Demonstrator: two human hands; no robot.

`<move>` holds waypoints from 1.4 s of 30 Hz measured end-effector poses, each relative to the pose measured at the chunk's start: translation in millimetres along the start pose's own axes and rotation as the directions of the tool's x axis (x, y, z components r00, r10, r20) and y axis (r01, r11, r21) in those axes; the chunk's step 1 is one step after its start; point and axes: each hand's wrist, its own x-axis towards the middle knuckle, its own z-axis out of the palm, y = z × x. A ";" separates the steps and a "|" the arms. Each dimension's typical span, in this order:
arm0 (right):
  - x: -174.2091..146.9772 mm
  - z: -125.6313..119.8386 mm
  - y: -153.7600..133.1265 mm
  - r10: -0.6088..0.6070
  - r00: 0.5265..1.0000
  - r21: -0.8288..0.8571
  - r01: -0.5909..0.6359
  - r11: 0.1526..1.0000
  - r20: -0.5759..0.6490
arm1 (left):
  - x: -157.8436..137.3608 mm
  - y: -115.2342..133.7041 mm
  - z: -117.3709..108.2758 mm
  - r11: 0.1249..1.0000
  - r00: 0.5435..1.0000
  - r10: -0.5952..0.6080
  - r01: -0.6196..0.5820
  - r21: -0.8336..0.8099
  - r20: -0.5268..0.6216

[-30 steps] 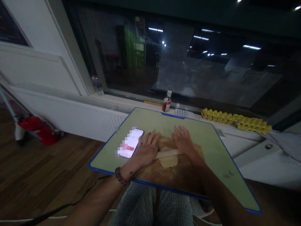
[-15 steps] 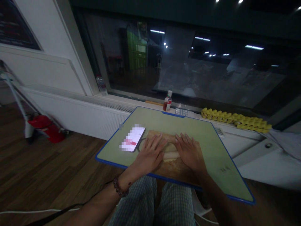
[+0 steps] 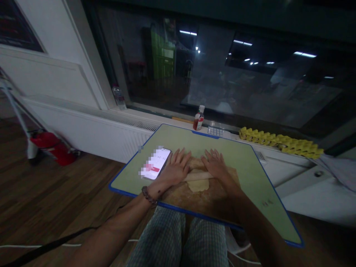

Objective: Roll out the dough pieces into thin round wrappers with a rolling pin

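A pale rolling pin [image 3: 198, 176] lies across a flattened piece of dough [image 3: 198, 185] on a brown wooden board [image 3: 191, 199]. My left hand [image 3: 175, 167] rests flat over the pin's left end, fingers stretched forward and apart. Over the right end lies my right hand [image 3: 215, 163], its fingers also extended, with a ring on one of them. Both palms hide the ends of the pin. Part of the dough shows on the near side of the pin, and more lies beyond it between my hands.
The board sits on a green, blue-edged table [image 3: 258, 189]. A lit phone [image 3: 155, 165] lies left of my left hand. On the sill stand a sauce bottle [image 3: 198, 118] and a clear bottle [image 3: 119, 97], beside yellow folded material [image 3: 280, 142]. A red fire extinguisher [image 3: 54, 148] is on the floor.
Both hands have moved forward, away from me, with the rolling pin turning under them. More of the dough now shows on the near side of the pin.
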 end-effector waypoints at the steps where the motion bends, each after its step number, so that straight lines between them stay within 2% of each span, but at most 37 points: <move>1: 3.3 1.3 -0.1 0.006 1.000 0.005 -0.006 1.000 -0.002 | 0.3 -1.0 1.1 1.000 1.000 -0.007 0.007 -0.006 0.012; 4: 1.1 6.4 2.0 -0.014 0.996 -0.003 0.014 1.000 -0.084 | -7.4 0.8 1.2 0.998 0.999 0.053 -0.053 -0.030 0.006; 7: -17.5 9.0 5.8 -0.071 0.982 -0.027 0.068 0.997 -0.177 | -22.4 9.6 -3.6 0.986 0.988 0.155 -0.156 -0.062 -0.023; 11: -50.9 2.9 9.6 -0.188 0.963 -0.035 0.185 0.982 -0.192 | -39.8 25.8 -11.7 0.979 0.977 0.197 -0.201 -0.044 -0.084; 15: -73.9 -5.8 8.8 -0.146 0.968 -0.040 0.140 0.989 -0.203 | -51.3 39.0 -16.2 0.979 0.967 0.204 -0.201 0.039 -0.150; 21: -92.2 -10.3 1.7 -0.128 0.967 -0.052 0.119 0.991 -0.220 | -64.9 49.8 -16.1 0.972 0.958 0.227 -0.211 0.102 -0.175; 25: -95.8 -8.4 4.0 -0.125 0.965 -0.021 0.124 0.992 -0.231 | -70.3 51.3 -10.9 0.966 0.949 0.253 -0.237 0.106 -0.187; 29: -95.1 3.6 18.3 -0.230 0.938 0.048 0.250 0.967 -0.259 | -72.5 44.0 -9.1 0.955 0.939 0.295 -0.285 0.080 -0.174; 33: -103.9 18.0 28.9 -0.299 0.905 0.091 0.340 0.936 -0.301 | -69.3 29.6 -14.0 0.964 0.955 0.266 -0.267 0.013 -0.129; 37: -117.0 21.9 28.4 -0.228 0.935 0.089 0.260 0.962 -0.271 | -63.1 17.8 -26.7 0.972 0.960 0.226 -0.234 -0.033 -0.163; 39: -120.1 19.2 28.2 -0.170 0.949 0.081 0.198 0.977 -0.266 | -60.0 14.2 -33.0 0.972 0.950 0.214 -0.229 -0.043 -0.229; 42: -117.7 14.5 29.5 0.038 0.953 0.189 0.021 0.982 -0.301 | -53.5 12.4 -35.7 0.981 0.917 0.113 -0.164 -0.103 -0.383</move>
